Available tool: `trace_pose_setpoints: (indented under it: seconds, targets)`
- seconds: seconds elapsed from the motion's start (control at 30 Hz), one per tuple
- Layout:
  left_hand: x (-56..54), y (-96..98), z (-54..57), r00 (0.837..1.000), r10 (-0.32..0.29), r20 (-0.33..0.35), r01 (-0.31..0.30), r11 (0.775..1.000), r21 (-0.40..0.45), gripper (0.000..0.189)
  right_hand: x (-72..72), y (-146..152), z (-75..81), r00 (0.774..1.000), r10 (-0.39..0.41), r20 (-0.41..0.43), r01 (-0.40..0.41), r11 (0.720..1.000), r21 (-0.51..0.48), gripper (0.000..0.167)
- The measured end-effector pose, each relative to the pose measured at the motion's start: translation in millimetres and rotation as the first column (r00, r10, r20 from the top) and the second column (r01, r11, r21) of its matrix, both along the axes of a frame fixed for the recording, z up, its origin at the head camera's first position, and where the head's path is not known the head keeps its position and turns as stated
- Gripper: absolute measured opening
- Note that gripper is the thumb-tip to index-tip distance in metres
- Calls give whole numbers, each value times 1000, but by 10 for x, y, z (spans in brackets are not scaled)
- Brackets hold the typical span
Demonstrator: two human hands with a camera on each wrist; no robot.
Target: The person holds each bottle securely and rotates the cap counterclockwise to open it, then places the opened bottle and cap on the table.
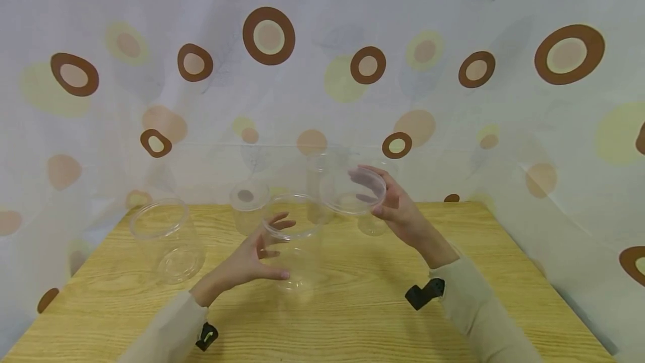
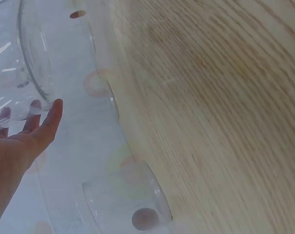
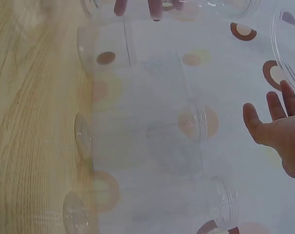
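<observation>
My left hand [image 1: 254,256] curls round the side of a clear plastic jar [image 1: 307,262], with the thumb in front and the fingers behind its wall. The jar's round mouth faces up; whether its base touches the table I cannot tell. To the right and a little higher, my right hand [image 1: 398,212] grips a clear round lid [image 1: 347,209] by its edge, with the thumb at the near rim. The lid is tilted and apart from the table, near the jar's mouth. In the right wrist view, part of the rim of the lid [image 3: 284,63] shows above the right fingers.
Another wide clear jar [image 1: 168,245] stands at the left of the wooden table [image 1: 378,318]. Behind the hands stand a smaller clear jar [image 1: 249,214], a tall clear jar [image 1: 316,189] and one more clear jar [image 1: 373,226]. A dotted curtain [image 1: 322,99] hangs behind.
</observation>
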State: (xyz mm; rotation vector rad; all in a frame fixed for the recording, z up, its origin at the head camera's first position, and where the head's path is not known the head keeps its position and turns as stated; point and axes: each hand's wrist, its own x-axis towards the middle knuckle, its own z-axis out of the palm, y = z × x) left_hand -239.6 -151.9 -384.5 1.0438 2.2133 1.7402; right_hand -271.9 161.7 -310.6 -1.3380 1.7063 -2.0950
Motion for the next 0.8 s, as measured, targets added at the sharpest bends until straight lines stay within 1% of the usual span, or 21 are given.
trace_pose_setpoints:
  seconds: [0.13, 0.23, 0.33, 0.5, 0.57, 0.63, 0.73, 0.8]
  targets:
    - [7, -111, -3, 999, 51, -18, -51, 999, -13, 96, -19, 116, -44, 1000, -15, 10, 15, 999, 43, 73]
    - [16, -197, -8, 996, 90, -16, -90, 996, -20, 98, -31, 194, -86, 999, -39, 17, 37, 994, 99, 69]
    - [31, -282, -17, 992, 122, -18, -122, 992, -22, 98, -41, 268, -136, 997, -70, 30, 64, 985, 160, 65]
    - [65, -424, -45, 987, 162, -15, -162, 987, -16, 99, -58, 390, -224, 991, -120, 60, 101, 963, 251, 66]
    - [80, -477, -55, 985, 172, -15, -172, 985, -17, 99, -63, 435, -255, 988, -140, 58, 118, 949, 293, 68]
    - [93, -528, -67, 983, 184, -20, -184, 983, -20, 99, -69, 474, -280, 986, -163, 43, 138, 928, 345, 70]
    - [115, -612, -92, 981, 195, -17, -195, 980, -27, 99, -78, 516, -317, 981, -195, 9, 172, 888, 426, 72]
    - [131, -669, -115, 979, 204, -16, -205, 978, -39, 98, -84, 544, -348, 975, -221, -17, 202, 855, 478, 74]
